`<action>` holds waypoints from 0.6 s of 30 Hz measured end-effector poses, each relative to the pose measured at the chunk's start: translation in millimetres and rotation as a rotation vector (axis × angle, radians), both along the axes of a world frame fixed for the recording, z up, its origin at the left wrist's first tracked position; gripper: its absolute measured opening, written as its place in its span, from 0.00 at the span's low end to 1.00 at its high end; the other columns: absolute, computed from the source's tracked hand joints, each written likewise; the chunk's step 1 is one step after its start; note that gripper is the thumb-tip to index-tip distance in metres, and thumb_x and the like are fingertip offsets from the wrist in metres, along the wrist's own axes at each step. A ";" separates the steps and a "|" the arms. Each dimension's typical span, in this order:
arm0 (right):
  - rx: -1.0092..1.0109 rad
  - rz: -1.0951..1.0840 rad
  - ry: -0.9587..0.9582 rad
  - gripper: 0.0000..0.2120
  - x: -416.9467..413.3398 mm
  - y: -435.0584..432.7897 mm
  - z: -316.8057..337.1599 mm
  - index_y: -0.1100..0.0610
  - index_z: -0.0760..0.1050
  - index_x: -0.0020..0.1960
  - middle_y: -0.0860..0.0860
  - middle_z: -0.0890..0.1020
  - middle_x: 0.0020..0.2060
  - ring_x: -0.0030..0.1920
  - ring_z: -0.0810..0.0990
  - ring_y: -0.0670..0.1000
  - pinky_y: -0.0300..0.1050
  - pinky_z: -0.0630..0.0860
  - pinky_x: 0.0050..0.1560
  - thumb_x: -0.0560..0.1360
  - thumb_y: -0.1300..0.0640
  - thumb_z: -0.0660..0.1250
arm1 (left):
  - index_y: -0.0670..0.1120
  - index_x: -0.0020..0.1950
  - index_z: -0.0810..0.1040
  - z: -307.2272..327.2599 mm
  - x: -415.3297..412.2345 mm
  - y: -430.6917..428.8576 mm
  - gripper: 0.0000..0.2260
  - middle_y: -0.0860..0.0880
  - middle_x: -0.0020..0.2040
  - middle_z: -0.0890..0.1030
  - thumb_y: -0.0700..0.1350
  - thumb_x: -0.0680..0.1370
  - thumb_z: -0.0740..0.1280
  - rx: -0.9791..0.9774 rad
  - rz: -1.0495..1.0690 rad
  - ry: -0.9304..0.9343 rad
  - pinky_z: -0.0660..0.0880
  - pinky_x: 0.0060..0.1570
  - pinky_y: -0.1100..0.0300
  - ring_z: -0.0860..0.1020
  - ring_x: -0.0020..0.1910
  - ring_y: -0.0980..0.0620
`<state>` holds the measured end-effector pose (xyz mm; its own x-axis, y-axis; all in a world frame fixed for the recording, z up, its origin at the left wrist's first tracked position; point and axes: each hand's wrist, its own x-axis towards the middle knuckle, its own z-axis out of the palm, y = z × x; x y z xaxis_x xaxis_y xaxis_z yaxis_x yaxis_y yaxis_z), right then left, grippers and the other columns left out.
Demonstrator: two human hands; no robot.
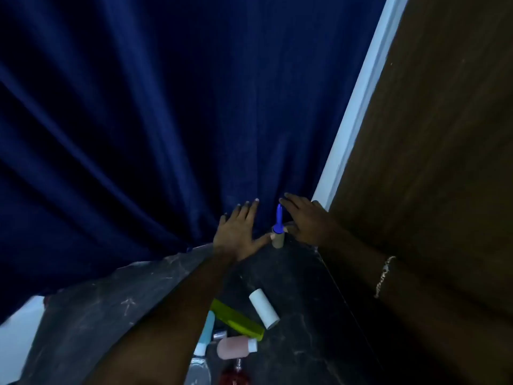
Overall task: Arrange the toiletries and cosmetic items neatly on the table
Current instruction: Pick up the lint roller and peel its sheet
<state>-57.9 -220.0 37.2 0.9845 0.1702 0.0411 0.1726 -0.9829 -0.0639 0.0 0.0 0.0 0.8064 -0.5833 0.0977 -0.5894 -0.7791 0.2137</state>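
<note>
Lint roller (278, 232) standing upright at counter (299, 273) corner | both hands (238, 234) (308, 220) flanking, fingers spread, steadying not gripping | next: releasing without toppling.

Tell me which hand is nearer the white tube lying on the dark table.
Left. The left hand is up at the table's far edge, with its forearm passing just beside the white tube. The right hand is also at the far edge, farther over toward the wooden panel.
</note>
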 end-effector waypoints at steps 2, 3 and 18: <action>0.054 -0.029 0.052 0.35 14.2 -1.4 -14.0 0.56 0.53 0.78 0.57 0.58 0.77 0.72 0.64 0.60 0.59 0.68 0.67 0.76 0.49 0.64 | 0.52 0.83 0.43 -22.7 6.8 -17.8 0.48 0.48 0.83 0.57 0.78 0.73 0.53 -0.047 0.075 0.103 0.60 0.74 0.36 0.57 0.81 0.46; 0.070 -0.041 0.066 0.35 21.9 -2.7 -22.6 0.57 0.54 0.78 0.57 0.58 0.76 0.72 0.64 0.60 0.60 0.69 0.66 0.76 0.51 0.65 | 0.51 0.83 0.43 -38.2 10.0 -26.1 0.49 0.48 0.83 0.58 0.78 0.73 0.55 -0.043 0.093 0.141 0.60 0.74 0.36 0.58 0.81 0.46; 0.242 -0.078 0.069 0.26 61.4 -21.7 -81.9 0.57 0.70 0.69 0.57 0.74 0.60 0.55 0.79 0.61 0.56 0.77 0.55 0.72 0.68 0.63 | 0.51 0.68 0.72 -179.9 37.2 -120.5 0.27 0.45 0.63 0.80 0.54 0.70 0.67 -0.596 0.309 0.678 0.76 0.65 0.48 0.79 0.63 0.43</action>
<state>3.5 -241.7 -44.7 0.9962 0.0874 0.0033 0.0842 -0.9478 -0.3076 37.2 -120.5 -179.9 0.9106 -0.3404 -0.2345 0.0188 -0.5324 0.8463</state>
